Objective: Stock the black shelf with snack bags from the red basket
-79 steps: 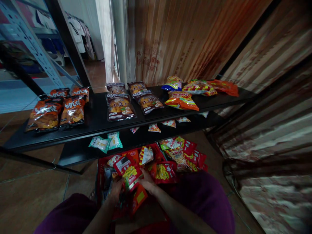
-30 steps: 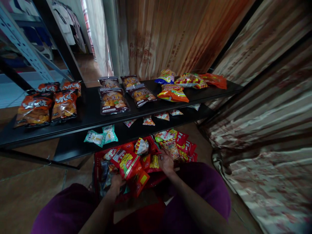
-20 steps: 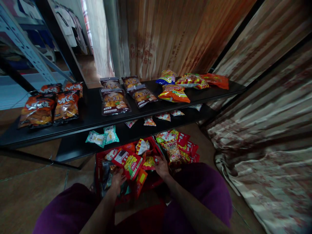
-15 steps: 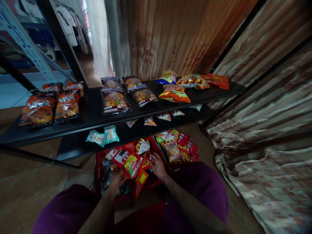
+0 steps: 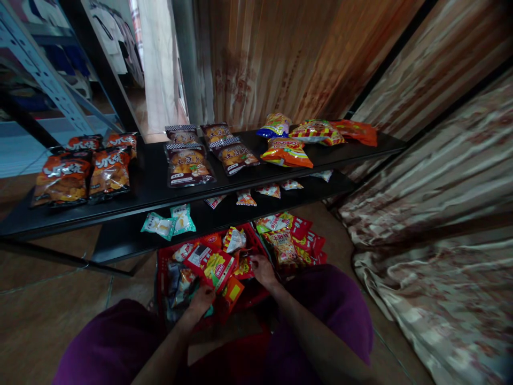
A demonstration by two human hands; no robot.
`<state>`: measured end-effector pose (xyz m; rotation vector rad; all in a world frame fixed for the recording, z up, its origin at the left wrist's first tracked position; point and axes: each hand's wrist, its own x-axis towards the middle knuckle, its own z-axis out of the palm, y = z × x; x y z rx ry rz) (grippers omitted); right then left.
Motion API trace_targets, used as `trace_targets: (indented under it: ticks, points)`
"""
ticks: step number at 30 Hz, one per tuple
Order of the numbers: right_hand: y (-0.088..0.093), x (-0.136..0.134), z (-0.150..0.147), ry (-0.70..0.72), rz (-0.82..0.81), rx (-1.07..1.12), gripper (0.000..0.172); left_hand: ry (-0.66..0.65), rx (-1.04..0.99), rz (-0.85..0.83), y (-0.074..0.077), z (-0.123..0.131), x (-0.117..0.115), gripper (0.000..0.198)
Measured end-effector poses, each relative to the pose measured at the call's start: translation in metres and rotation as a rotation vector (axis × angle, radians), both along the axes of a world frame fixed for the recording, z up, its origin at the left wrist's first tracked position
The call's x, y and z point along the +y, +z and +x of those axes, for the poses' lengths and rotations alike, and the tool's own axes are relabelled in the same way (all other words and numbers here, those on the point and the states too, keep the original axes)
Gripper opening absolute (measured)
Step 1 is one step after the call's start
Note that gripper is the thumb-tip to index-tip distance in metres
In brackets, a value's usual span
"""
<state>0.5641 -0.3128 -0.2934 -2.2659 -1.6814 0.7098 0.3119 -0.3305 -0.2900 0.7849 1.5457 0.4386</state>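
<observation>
One red packet (image 5: 210, 266) lies in the basket (image 5: 161, 275), lower centre of the frame, slanting down rightward, nearest your curled left hand (image 5: 202, 300); your half-curled right hand (image 5: 263, 271) sits right of it; whether either grips, I cannot tell.

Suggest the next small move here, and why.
I'd probably have the left hand pinch the lower edge of the large red bag and lift it. Its fingers are right by that edge, and the bag lies on top of other snack bags in the red basket, appearing to overlap the orange bag.
</observation>
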Motion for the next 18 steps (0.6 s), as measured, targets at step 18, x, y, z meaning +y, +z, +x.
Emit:
trace_targets:
  ticks: [18]
  points:
    - [0.02, 0.034, -0.046, 0.229, -0.091, -0.068, 0.035, 0.037, -0.036, -0.015, 0.009, 0.006, 0.0, 0.023]
